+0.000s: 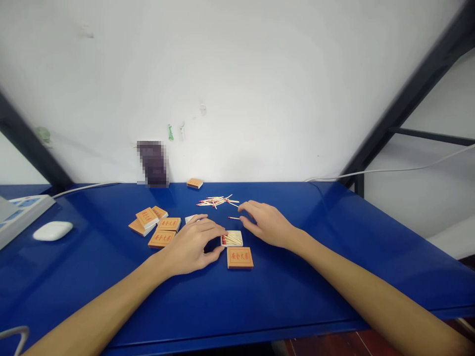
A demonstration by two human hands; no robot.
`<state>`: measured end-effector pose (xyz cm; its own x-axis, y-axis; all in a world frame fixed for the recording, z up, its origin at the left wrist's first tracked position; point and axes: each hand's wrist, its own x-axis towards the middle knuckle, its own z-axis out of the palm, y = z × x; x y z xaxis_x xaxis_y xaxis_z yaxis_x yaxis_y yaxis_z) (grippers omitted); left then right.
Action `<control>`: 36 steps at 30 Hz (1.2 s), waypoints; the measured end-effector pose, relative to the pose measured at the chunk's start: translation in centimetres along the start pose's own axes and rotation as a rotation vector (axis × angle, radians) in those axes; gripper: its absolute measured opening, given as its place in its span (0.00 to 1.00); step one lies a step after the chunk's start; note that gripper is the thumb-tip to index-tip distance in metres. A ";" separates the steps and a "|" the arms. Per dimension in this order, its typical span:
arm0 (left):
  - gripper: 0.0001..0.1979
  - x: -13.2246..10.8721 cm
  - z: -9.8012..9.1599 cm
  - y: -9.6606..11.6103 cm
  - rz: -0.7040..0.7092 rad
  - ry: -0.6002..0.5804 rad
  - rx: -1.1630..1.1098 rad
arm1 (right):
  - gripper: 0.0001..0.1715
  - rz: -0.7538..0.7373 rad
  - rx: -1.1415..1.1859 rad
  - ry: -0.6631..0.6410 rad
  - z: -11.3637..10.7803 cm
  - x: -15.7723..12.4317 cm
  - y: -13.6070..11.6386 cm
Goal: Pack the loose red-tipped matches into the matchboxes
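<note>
My left hand point(195, 244) grips the left end of an open matchbox tray point(237, 239), thumb at the near side and fingertips at the far side. Several matches point(230, 240) with red heads lie inside. An orange matchbox cover point(240, 258) rests just in front of the tray. Over the table, behind and right of the tray, my right hand point(269, 223) has its thumb and index finger apart. A single match point(233, 218) ends at the thumb tip; I see no clear pinch on it. Beyond the fingers lies a loose pile of matches point(215, 201).
Several orange matchboxes point(162, 238) are heaped left of my left hand, and a white piece point(190, 218) shows behind it. Another matchbox point(195, 183) stands by the wall. A white mouse-shaped object point(53, 231) and a white device point(27, 212) are at the left.
</note>
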<state>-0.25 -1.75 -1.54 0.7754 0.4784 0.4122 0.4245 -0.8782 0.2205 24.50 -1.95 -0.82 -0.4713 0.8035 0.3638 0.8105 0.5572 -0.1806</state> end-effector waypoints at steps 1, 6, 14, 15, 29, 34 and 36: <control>0.12 0.0 0.0 0.0 0.008 0.005 -0.002 | 0.11 0.031 -0.011 0.003 0.3 0.1 0.4; 0.12 0.0 -0.1 0.0 -0.009 0.029 -0.010 | 0.07 0.071 0.037 -0.081 1.6 0.3 1.5; 0.18 -0.1 0.1 -0.3 -0.056 0.040 0.033 | 0.07 0.040 0.146 0.051 1.7 0.0 0.5; 0.18 -0.1 0.1 -0.3 -0.070 0.049 0.048 | 0.07 0.032 0.188 0.070 1.5 -0.1 0.2; 0.20 -0.2 0.0 -0.5 -0.079 0.074 0.090 | 0.06 -0.081 0.359 -0.024 0.8 -0.6 -0.8; 0.18 0.0 -0.3 -0.2 -0.078 0.046 0.110 | 0.09 -0.129 0.392 -0.062 -0.5 -0.9 -1.6; 0.17 0.0 -0.3 0.0 -0.072 0.027 0.128 | 0.13 -0.180 0.376 -0.096 -0.8 -1.0 -2.1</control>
<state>-0.46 -1.72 -1.26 0.7287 0.5383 0.4234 0.5359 -0.8331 0.1368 23.51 -4.10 -0.09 -0.6381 0.6927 0.3361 0.5379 0.7134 -0.4492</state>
